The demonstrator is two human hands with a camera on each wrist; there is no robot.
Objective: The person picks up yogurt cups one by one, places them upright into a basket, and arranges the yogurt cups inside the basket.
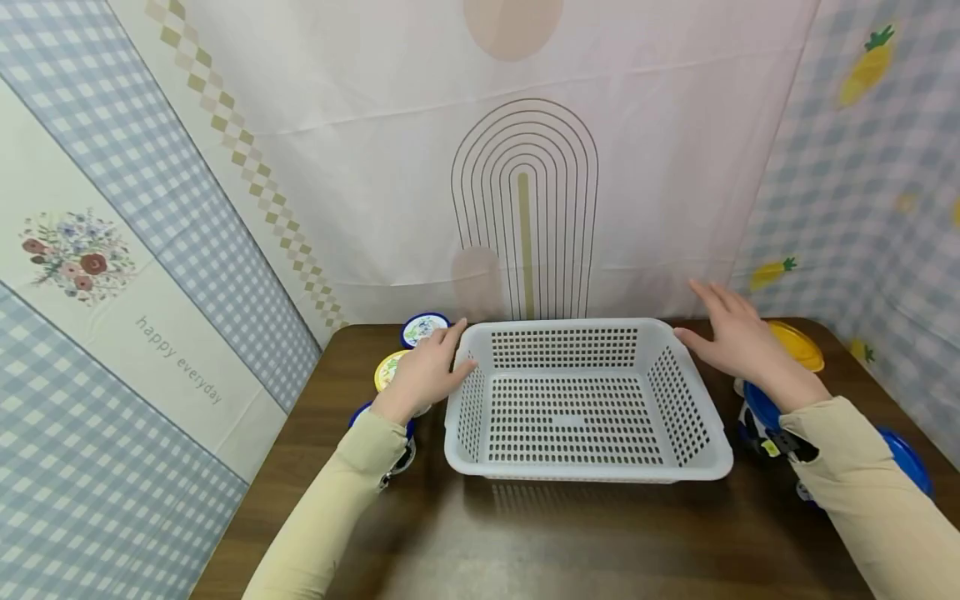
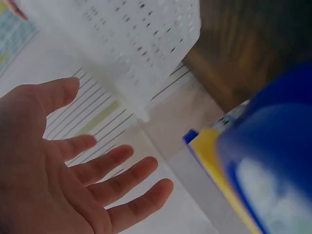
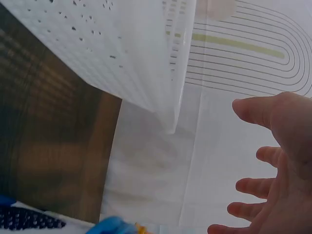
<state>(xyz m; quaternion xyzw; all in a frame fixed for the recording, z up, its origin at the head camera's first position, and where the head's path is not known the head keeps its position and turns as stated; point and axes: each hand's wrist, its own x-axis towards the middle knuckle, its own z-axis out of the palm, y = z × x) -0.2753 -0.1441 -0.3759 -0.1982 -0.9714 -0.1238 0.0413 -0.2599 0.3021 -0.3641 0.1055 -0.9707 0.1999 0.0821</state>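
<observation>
A white perforated plastic basket [image 1: 570, 473] stands in the middle of the brown table with nothing in it. My left hand [image 1: 427, 375] is at its left rim, fingers loosely extended and thumb over the edge. Beyond the back right corner, my right hand [image 1: 738, 333] is raised with its fingers spread and the thumb close to the rim. In the left wrist view the palm of the left hand [image 2: 53, 165] faces the basket wall [image 2: 146, 34], holding nothing. The right wrist view likewise has the right hand [image 3: 282, 180] bare, apart from the basket [image 3: 141, 53].
Left of the basket, lidded containers line the table, one with a blue-rimmed lid [image 1: 425, 327], another with a yellow-rimmed lid [image 1: 386, 371]. On the right stand more, under a yellow lid [image 1: 798, 346] and a blue lid [image 1: 909, 462]. A patterned cloth [image 1: 360, 208] hangs behind the table.
</observation>
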